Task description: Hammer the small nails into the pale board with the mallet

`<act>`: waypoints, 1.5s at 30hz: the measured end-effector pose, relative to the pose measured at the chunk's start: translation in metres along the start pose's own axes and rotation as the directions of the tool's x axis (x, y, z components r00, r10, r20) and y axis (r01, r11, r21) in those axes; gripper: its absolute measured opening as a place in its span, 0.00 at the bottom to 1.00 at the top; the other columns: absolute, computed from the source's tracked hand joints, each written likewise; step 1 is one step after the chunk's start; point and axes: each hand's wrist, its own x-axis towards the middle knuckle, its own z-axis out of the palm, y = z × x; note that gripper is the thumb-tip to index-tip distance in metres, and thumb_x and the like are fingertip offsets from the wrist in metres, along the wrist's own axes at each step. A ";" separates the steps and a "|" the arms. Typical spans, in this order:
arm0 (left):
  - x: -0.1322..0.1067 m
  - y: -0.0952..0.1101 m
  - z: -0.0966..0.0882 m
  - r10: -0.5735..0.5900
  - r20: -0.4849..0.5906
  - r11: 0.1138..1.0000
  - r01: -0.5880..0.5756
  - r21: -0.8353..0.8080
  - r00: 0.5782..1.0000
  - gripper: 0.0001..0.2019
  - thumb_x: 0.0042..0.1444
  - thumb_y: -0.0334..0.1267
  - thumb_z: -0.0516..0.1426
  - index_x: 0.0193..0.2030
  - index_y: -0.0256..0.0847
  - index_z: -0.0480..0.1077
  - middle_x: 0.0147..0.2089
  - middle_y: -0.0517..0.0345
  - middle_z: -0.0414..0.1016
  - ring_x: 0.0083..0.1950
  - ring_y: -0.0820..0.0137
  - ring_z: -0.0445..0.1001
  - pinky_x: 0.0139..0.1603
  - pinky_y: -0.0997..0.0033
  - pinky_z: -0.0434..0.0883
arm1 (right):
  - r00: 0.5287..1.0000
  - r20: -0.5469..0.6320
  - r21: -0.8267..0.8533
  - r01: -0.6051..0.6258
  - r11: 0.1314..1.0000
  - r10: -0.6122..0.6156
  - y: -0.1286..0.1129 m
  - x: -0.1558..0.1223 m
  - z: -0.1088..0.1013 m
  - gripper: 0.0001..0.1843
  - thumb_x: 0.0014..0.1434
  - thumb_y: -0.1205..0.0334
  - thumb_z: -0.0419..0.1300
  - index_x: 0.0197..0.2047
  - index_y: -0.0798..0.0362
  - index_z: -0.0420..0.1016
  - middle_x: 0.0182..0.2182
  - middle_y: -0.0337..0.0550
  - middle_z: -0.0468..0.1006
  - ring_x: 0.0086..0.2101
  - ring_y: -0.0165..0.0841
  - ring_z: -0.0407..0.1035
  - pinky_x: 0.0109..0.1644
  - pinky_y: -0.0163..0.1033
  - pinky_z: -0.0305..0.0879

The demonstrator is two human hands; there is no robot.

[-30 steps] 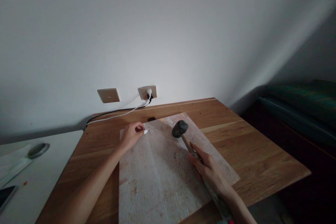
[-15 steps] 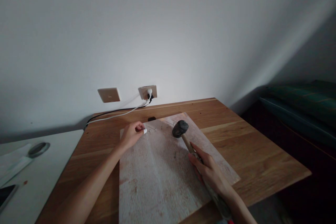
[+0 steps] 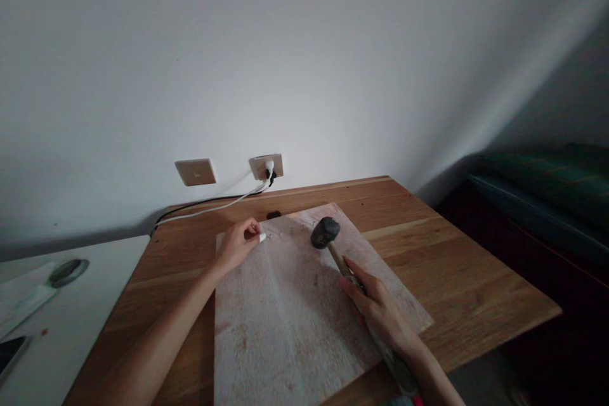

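Observation:
My right hand (image 3: 380,304) is wrapped round the handle of a mallet with a black head (image 3: 325,233), held above a pale, worn wooden board (image 3: 266,323). Near the board's far left edge, my left hand (image 3: 238,244) is pinched closed. Something white shows at its thumb tip; what the fingers hold is too small to make out. Several thin nails (image 3: 292,229) stand up from the board in a row between that hand and the mallet head.
Under the board lies a brown wooden tabletop (image 3: 457,273). A white surface (image 3: 109,292) to the left bears a roll of tape (image 3: 69,271) and a dark device (image 3: 12,355). Cables (image 3: 214,208) run along the wall to a socket (image 3: 266,167).
Both hands and the mallet keep nearly the same place over the board. The whole view has shifted very slightly.

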 end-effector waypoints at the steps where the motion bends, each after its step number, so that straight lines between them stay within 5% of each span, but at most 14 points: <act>1: 0.000 0.000 0.001 0.011 0.000 1.000 -0.011 -0.013 1.000 0.03 0.54 0.35 0.62 0.31 0.41 0.71 0.31 0.63 0.75 0.34 0.70 0.74 0.39 0.72 0.66 | 1.000 0.001 -0.001 0.001 1.000 -0.001 0.000 0.000 0.000 0.42 0.68 0.41 0.54 0.73 0.66 0.61 0.17 0.30 0.64 0.17 0.28 0.59 0.20 0.32 0.54; 20: -0.007 0.006 0.004 0.136 0.009 0.985 -0.136 0.104 0.991 0.08 0.51 0.24 0.59 0.33 0.42 0.70 0.34 0.63 0.76 0.37 0.68 0.75 0.42 0.71 0.66 | 1.000 0.004 0.001 -0.012 1.000 0.012 -0.003 0.000 0.001 0.43 0.67 0.41 0.54 0.73 0.65 0.61 0.17 0.30 0.64 0.17 0.29 0.61 0.21 0.33 0.56; 45: -0.009 0.006 0.001 0.080 -0.001 0.997 -0.080 0.022 0.997 0.09 0.52 0.23 0.60 0.37 0.42 0.74 0.31 0.65 0.77 0.33 0.72 0.75 0.40 0.74 0.69 | 1.000 -0.018 0.008 -0.012 1.000 0.012 -0.004 -0.001 0.001 0.45 0.64 0.38 0.55 0.71 0.66 0.64 0.16 0.30 0.65 0.17 0.30 0.60 0.21 0.34 0.57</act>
